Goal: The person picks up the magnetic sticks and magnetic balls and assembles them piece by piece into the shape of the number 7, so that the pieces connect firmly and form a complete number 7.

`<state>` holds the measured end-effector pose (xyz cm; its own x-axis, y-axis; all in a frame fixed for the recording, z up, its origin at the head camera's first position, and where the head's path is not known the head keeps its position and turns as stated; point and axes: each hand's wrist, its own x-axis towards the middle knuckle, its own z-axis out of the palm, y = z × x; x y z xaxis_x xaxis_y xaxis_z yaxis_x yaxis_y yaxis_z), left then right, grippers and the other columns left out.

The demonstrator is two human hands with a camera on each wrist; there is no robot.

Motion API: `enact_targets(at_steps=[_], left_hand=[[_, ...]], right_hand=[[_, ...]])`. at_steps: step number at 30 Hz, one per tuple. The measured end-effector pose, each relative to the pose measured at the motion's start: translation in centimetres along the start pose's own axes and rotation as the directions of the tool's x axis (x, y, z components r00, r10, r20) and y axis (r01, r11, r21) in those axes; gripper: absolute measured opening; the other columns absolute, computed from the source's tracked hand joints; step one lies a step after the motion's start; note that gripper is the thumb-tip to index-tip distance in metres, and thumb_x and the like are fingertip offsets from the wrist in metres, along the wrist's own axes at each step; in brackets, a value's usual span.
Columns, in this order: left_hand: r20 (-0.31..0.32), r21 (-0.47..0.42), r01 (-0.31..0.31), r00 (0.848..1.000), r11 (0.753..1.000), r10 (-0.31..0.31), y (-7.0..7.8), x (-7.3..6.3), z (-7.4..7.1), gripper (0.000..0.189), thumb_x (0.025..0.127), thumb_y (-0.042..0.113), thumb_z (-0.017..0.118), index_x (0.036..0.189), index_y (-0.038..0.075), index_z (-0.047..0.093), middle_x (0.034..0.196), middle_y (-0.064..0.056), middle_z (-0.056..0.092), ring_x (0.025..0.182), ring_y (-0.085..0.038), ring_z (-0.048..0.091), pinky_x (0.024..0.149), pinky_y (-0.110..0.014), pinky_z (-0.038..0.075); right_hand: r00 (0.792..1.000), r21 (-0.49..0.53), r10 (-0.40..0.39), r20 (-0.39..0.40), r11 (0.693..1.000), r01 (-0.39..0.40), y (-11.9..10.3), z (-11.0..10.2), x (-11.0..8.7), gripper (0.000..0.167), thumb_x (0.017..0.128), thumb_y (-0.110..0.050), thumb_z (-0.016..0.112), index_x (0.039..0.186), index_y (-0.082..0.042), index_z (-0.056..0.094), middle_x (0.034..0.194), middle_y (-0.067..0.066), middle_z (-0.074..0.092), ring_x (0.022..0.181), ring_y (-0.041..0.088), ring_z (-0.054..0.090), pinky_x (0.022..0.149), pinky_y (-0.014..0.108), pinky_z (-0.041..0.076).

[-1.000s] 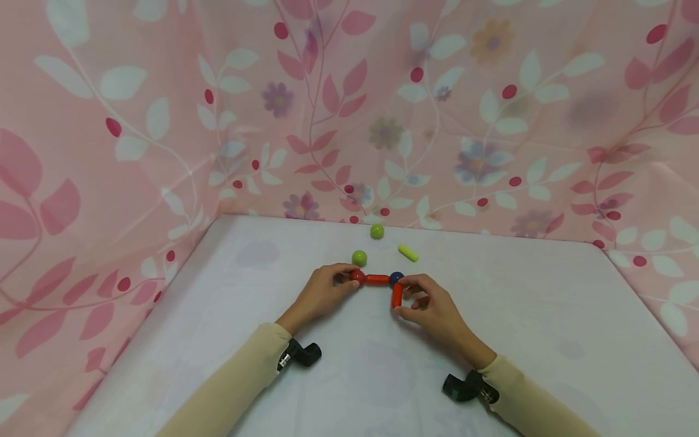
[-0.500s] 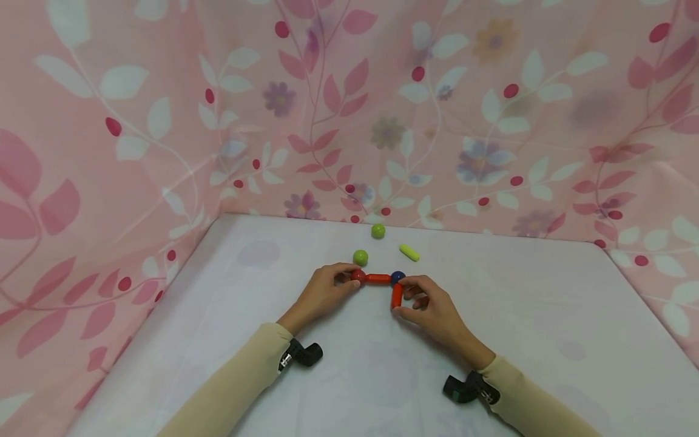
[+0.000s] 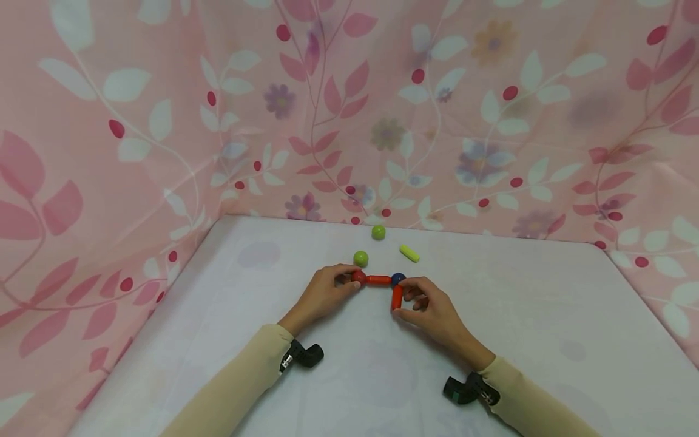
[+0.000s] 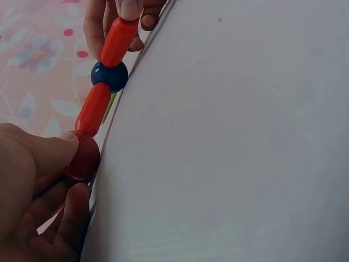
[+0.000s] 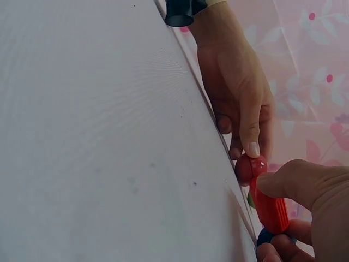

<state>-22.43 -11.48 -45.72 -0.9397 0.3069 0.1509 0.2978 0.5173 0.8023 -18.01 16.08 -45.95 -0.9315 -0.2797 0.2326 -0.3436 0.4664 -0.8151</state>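
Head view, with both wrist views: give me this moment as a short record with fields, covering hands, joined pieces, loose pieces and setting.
left hand: left hand grips the red ball
right hand: right hand pinches the second red rod
joined pieces: red ball, first red rod, blue ball, second red rod, meeting end to end
shape: bent at the blue ball
loose pieces: near green ball, far green ball, yellow-green rod
surface: white tabletop
backdrop: pink floral cloth
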Motion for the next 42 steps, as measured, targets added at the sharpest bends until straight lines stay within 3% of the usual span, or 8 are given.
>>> enact_targets(at_steps=[42], left_hand=[[-0.028, 0.002, 0.0, 1.0, 1.0, 0.0, 0.07, -0.16, 0.18, 0.035, 0.096, 0.018, 0.077, 0.131, 0.012, 0.072, 0.104, 0.002, 0.069, 0.097, -0.018, 0.06, 0.087, -0.039, 0.049]], right_hand=[[0.998, 0.025, 0.064, 0.004, 0.998, -0.064, -0.04, 0.23, 0.03, 0.048, 0.085, -0.007, 0.086, 0.126, -0.007, 0.061, 0.109, 0.007, 0.066, 0.096, 0.022, 0.062, 0.081, 0.029, 0.053]])
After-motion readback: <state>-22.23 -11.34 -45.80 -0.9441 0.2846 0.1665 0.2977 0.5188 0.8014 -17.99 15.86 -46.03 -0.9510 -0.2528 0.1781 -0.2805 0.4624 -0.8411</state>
